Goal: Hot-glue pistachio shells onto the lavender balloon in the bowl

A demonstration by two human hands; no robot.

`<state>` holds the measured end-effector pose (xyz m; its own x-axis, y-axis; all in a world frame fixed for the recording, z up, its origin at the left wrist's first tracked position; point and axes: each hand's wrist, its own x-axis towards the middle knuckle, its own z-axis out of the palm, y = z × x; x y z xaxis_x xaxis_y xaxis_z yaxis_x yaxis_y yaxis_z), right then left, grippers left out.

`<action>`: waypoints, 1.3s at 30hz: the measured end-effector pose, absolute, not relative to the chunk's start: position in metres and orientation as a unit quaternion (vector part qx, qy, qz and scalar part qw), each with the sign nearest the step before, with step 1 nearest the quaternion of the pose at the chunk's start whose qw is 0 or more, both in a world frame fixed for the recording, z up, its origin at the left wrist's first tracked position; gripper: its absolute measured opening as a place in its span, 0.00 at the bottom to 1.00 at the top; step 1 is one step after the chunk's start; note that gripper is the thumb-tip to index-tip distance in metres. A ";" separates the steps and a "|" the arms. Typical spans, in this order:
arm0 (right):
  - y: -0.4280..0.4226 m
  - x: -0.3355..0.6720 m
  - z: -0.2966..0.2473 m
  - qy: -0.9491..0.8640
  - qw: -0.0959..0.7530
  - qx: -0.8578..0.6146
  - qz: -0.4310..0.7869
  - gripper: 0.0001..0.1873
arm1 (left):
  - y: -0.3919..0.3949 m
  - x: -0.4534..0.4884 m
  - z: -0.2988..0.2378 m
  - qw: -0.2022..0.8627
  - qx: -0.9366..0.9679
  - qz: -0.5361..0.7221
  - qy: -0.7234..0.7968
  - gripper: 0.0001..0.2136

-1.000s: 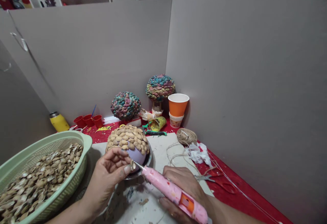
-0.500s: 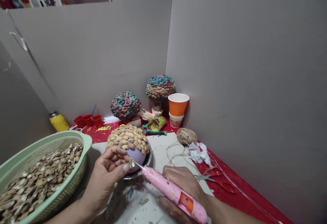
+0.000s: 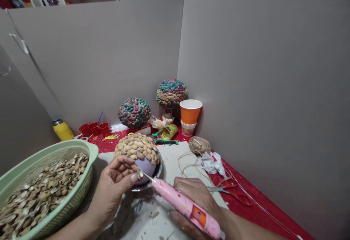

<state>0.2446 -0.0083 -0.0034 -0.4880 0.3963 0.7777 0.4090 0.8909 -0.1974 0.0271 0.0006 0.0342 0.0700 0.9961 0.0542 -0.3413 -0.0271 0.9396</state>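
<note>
My left hand (image 3: 113, 189) pinches a small nut shell (image 3: 140, 173) between thumb and fingers, just in front of a lilac ball (image 3: 146, 166) whose top is covered in tan shells (image 3: 136, 147). The ball rests in a metal dish (image 3: 160, 167). My right hand (image 3: 201, 200) grips a pink glue gun (image 3: 186, 208); its metal tip touches the pinched shell.
A green basket (image 3: 54, 151) full of loose shells sits at the left. Two painted shell balls (image 3: 134, 112), an orange paper cup (image 3: 190, 111), a twine ball (image 3: 199, 145), crumpled tissue, red-handled scissors (image 3: 237, 196), red cups (image 3: 94, 128) and a yellow bottle (image 3: 62, 130) stand behind, boxed in by grey partitions.
The pinched shell and the glue gun tip have both risen slightly and stay together; otherwise nothing has moved.
</note>
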 end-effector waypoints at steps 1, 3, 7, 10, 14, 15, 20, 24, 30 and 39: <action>-0.008 0.245 -0.003 -0.863 0.448 -0.232 -0.005 0.13 | 0.001 0.027 0.035 0.587 0.435 0.570 0.376 0.16; -0.008 0.245 -0.002 -0.863 0.449 -0.230 -0.004 0.13 | 0.001 0.028 0.035 0.585 0.434 0.573 0.376 0.16; -0.008 0.244 0.000 -0.863 0.448 -0.232 -0.023 0.14 | 0.001 0.027 0.035 0.576 0.430 0.579 0.384 0.16; -0.008 0.244 0.000 -0.864 0.447 -0.231 -0.023 0.15 | 0.001 0.027 0.036 0.575 0.429 0.579 0.387 0.16; -0.008 0.244 -0.001 -0.868 0.440 -0.228 -0.012 0.15 | 0.001 0.028 0.037 0.571 0.429 0.584 0.386 0.16; -0.008 0.244 -0.002 -0.869 0.440 -0.226 -0.009 0.15 | 0.001 0.028 0.037 0.570 0.428 0.585 0.386 0.17; -0.009 0.242 -0.006 -0.870 0.437 -0.228 -0.012 0.14 | 0.001 0.029 0.037 0.569 0.431 0.583 0.388 0.16; -0.009 0.243 -0.007 -0.871 0.433 -0.230 -0.010 0.14 | 0.002 0.028 0.035 0.569 0.434 0.580 0.389 0.16; -0.009 0.244 -0.004 -0.859 0.456 -0.232 0.012 0.12 | 0.000 0.026 0.025 0.570 0.462 0.561 0.383 0.14; -0.009 0.243 -0.003 -0.861 0.454 -0.230 0.012 0.14 | -0.001 0.024 0.020 0.567 0.480 0.548 0.386 0.14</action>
